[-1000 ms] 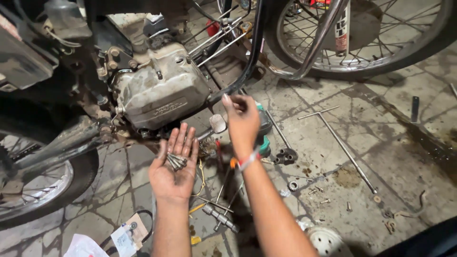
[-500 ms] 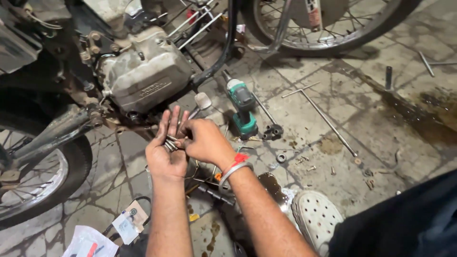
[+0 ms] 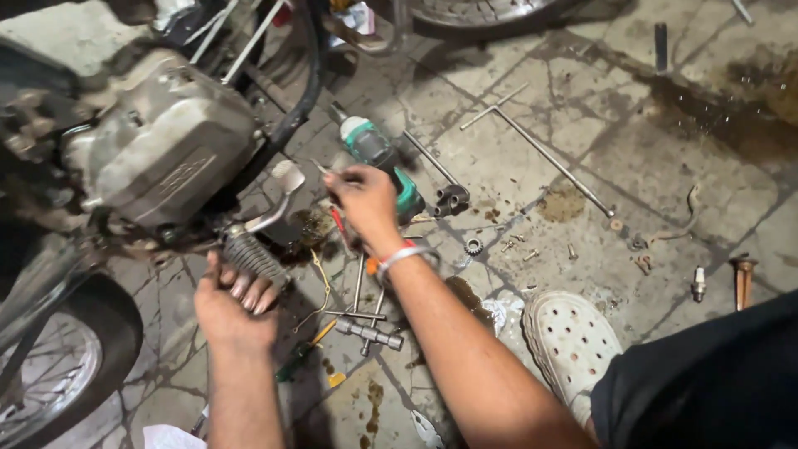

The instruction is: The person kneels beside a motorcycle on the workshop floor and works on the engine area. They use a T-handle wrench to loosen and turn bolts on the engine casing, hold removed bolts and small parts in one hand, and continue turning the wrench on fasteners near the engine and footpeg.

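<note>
Two hands, left hand (image 3: 235,304) beside footpeg (image 3: 253,258)

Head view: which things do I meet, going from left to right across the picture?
Front wheel → engine cover → left hand → right hand → small gear → long T-handle wrench → spark plug → copper tube.

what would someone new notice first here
The grey engine of a motorcycle fills the upper left, with the left hand cupped just below its ribbed footpeg. The right hand pinches something small near the green drill lying on the stained floor. Around them lie a long T-wrench, scattered bolts and a white clog.
</note>
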